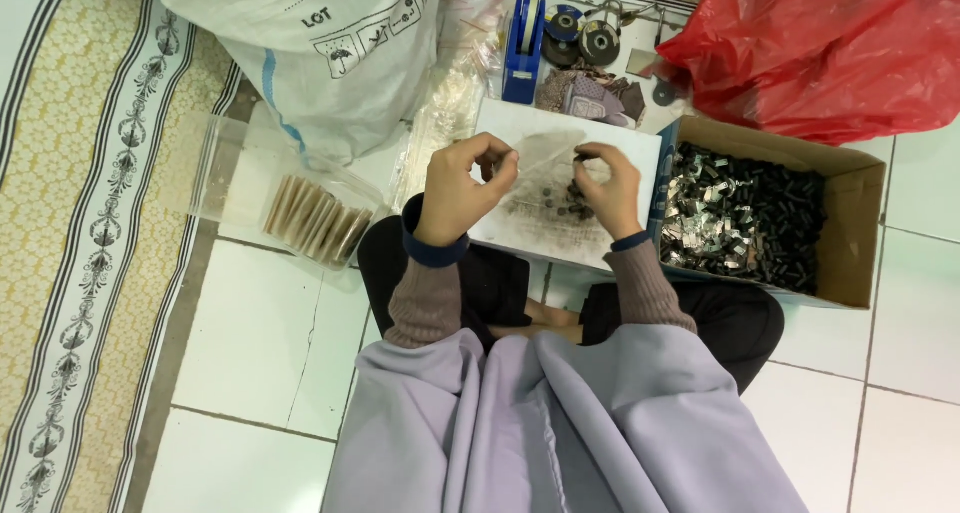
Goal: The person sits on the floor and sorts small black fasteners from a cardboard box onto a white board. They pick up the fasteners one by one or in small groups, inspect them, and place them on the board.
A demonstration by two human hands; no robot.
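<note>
Left hand (462, 185) and right hand (603, 185) pinch a clear bag (545, 156) open above the white board (500, 133). Few dark parts (560, 201) lie beneath it. Right of board: box (850, 233), full. Left: tray (225, 163) holds filled packets (315, 218). Work apparently early.

A loose lilac garment (560, 423) fills six o'clock. Ribbed grey-brown sleeves (425, 303) end in navy cuffs (432, 251). Black trousers (735, 318) show at three o'clock.
</note>
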